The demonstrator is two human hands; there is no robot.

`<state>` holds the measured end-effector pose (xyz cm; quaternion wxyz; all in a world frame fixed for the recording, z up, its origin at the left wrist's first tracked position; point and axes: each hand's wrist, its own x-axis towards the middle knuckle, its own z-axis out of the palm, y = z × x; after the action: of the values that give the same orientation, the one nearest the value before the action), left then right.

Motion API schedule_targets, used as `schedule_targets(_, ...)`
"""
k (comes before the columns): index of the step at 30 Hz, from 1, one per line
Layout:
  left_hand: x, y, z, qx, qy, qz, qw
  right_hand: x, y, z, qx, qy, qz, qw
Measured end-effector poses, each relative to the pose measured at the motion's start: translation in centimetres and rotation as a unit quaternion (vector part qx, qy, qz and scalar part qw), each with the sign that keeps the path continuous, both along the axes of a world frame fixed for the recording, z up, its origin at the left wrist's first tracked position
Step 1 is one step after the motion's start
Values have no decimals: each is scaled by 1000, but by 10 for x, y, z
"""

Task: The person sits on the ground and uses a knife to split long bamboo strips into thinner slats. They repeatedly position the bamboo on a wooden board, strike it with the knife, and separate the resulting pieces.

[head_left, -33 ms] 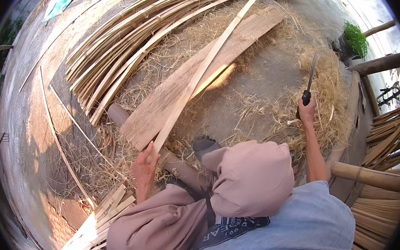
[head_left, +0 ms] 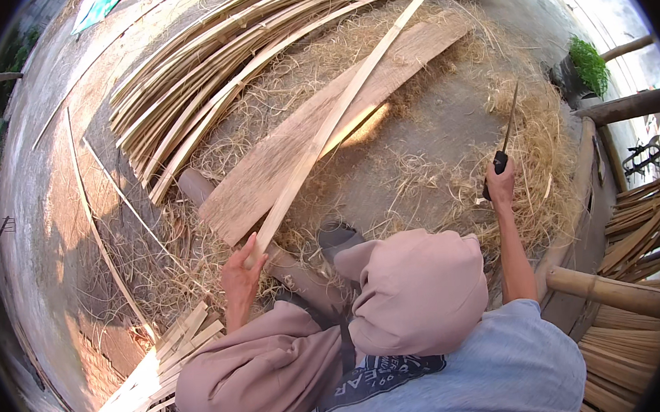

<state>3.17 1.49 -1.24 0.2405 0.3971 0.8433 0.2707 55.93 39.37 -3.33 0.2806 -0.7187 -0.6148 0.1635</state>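
Left hand (head_left: 240, 279): fingers clamped on bamboo strip (head_left: 338, 112). Right hand (head_left: 501, 185): fingers closed around knife (head_left: 505, 142). Risk: raised blade slips, nicks knee (head_left: 418, 292).

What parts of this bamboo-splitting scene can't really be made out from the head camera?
- Left hand: its palm faces away, so its grip on the long bamboo strip is unclear.
- Strip's far end: cut off by the top edge.
- Knife in the right hand: blade too thin to see its edge.
- Feet: mostly hidden by the knees.

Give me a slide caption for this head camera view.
Left hand grips a long bamboo strip; right hand holds a knife above shavings.
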Motion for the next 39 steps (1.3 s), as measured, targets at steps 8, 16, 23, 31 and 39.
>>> schedule_targets(8,5,18,25,-62,-18,-34,997,-193,0,13,-69,-72,218,971)
schedule_targets(16,-4,64,17,-174,-250,35,952,-275,-55,7,-186,-45,394,899)
schedule_targets(23,1,48,11,-114,-114,23,987,-249,-47,8,-148,-50,379,912)
schedule_targets(31,-27,-56,21,-146,-209,104,961,-231,-6,-1,-125,-76,353,924)
schedule_targets(39,-37,-133,29,-151,-199,126,960,-226,-5,-8,-79,-100,436,891)
